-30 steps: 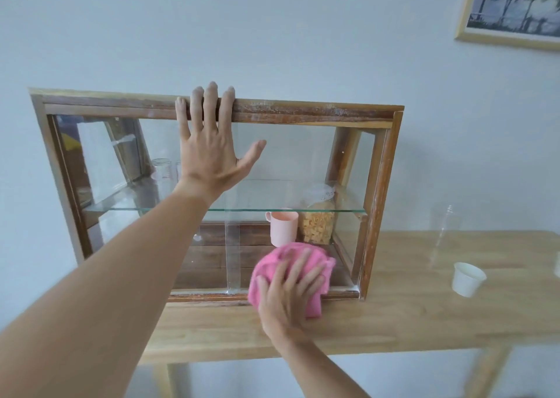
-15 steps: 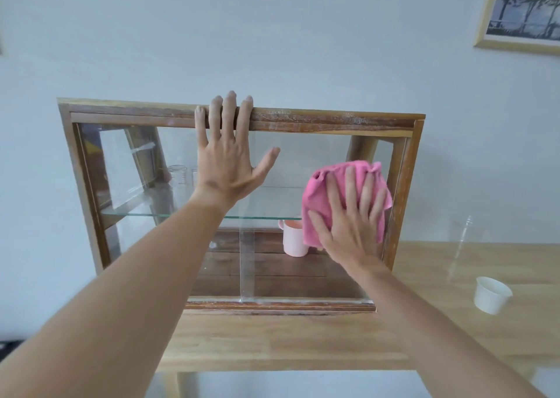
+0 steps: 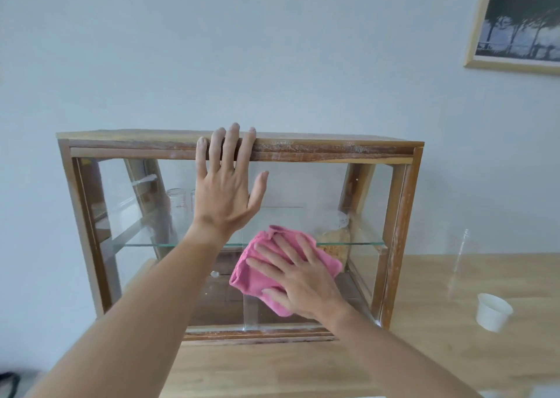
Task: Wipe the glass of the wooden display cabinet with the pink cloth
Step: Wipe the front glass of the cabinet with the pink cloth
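Your right hand lies flat, fingers spread, pressing the crumpled pink cloth against the front glass of the worn wooden display cabinet, low and right of centre. Your left hand is open too, gripping nothing, palm on the glass and fingertips over the top rail. The cabinet stands on a pale wooden bench against a plain light wall, with a small white paper cup to its right and a framed picture hanging upper right.

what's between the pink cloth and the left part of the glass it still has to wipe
The left hand is. It lies flat on the upper middle of the glass, fingers over the cabinet's top rail, up and left of the pink cloth under the right hand. The lower left glass looks unobstructed.
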Available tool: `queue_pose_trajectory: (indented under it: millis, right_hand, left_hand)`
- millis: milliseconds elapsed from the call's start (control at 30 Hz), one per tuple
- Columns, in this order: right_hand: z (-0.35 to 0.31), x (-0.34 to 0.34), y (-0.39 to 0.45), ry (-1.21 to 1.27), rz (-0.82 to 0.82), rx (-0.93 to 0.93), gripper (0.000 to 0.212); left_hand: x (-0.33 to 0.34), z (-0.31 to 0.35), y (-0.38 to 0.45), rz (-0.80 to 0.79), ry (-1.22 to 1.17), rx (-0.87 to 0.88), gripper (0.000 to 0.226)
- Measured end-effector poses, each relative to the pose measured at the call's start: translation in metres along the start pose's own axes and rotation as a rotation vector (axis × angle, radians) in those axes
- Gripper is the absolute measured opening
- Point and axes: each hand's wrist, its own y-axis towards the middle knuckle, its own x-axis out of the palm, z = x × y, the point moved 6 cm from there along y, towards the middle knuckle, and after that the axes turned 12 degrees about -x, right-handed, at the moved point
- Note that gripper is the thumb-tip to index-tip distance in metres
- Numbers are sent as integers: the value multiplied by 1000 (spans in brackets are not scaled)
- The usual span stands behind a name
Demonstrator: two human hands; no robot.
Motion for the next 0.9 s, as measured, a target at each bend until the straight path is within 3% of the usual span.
queue_pose_trajectory:
  millis: [133, 200, 233, 367, 400, 467, 600, 700, 800, 900]
  right_hand:
    - [81, -44, 27, -36, 189, 564, 69]
    - [77, -46, 41, -23, 200, 673, 68]
    - [63, -41, 48, 5, 181, 614, 67]
    - [-21, -6, 53, 61, -38, -38, 67]
    - [-27, -2, 47, 52, -72, -93, 68]
    - [-13, -6, 37, 46, -68, -1, 66]
    - [54, -26, 10, 12, 33, 545, 74]
    - [76, -43, 23, 30, 148, 832, 76]
    - [60, -43, 55, 42, 168, 738, 76]
    - [18, -28, 71, 23, 51, 336, 75]
  left_hand:
    - [-4, -2, 3, 4, -32, 22, 67]
    - [-6, -1, 4, -8, -48, 28, 67]
    - [-8, -1, 4, -19, -62, 37, 67]
    - [-17, -18, 4, -39, -112, 143, 66]
    - [-18, -32, 3, -40, -104, 134, 67]
    - [-21, -68, 1, -56, -70, 40, 69]
    - [-30, -142, 6, -109, 61, -99, 71]
    - [-38, -167, 18, -129, 76, -69, 68]
    - [-36, -167, 21, -120, 67, -48, 68]
    - [-30, -166, 20, -97, 95, -74, 67]
